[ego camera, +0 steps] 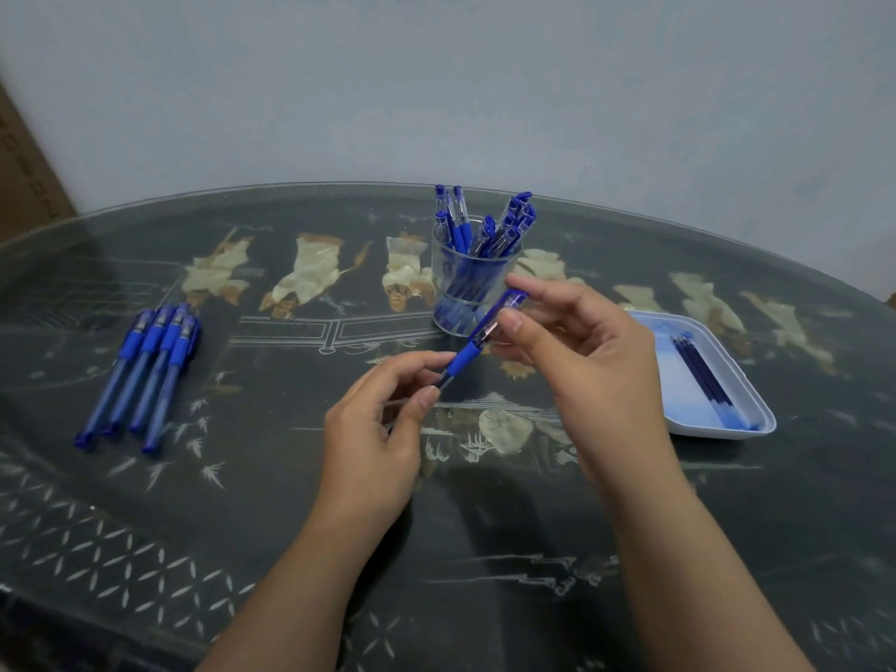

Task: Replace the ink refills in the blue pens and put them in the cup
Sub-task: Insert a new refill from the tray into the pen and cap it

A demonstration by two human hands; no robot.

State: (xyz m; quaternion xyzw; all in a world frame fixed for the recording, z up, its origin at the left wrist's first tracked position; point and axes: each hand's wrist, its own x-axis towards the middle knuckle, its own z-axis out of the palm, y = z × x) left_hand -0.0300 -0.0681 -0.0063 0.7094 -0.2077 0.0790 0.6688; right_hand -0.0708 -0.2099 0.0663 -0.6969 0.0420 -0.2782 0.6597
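I hold one blue pen (472, 344) slanted in front of me, above the table. My right hand (577, 351) pinches its upper, capped part between thumb and fingers. My left hand (383, 424) pinches the lower end below the blue grip. Just behind the pen stands a clear cup (465, 288) with several blue pens upright in it. Several more blue pens (145, 371) lie side by side on the table at the left. A white tray (679, 409) at the right holds a few dark blue refills (703, 375).
The glass-topped table (291, 502) has a dark painted pattern and a curved far edge near the grey wall. A brown cardboard box (24, 177) stands at the far left edge of view.
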